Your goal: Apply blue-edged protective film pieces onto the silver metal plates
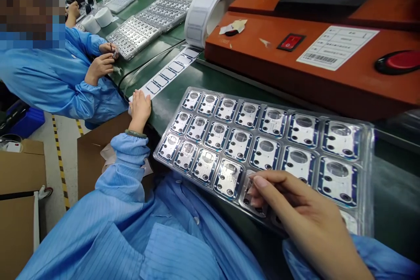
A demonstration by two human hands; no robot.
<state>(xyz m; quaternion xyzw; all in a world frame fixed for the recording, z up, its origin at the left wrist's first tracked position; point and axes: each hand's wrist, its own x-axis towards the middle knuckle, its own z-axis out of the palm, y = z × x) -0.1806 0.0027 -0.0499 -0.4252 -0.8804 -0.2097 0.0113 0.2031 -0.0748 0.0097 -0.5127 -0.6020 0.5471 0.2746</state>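
At the table's edge my left hand [140,108] grips the near end of a white label strip [170,70] printed with blue-edged frame outlines, its fingers on top. My right hand [295,210] hovers at the front row of a clear plastic tray [367,175]. Thumb and forefinger are pinched together over a pocket; whatever is between them is hard to make out. Rows of silvery plates [229,178] with blue borders, a round window and dark holes fill the visible pockets. Beneath my right fingers, one pocket holds a piece [246,199] without a visible blue border. My hand covers the nearest right pockets.
Behind the tray stands an orange machine [249,61] with a red switch and a label roll [203,13] at its left. A co-worker in blue [55,74] handles a small part. More filled trays [134,37] lie beyond a cable; a cardboard box [95,153] sits below.
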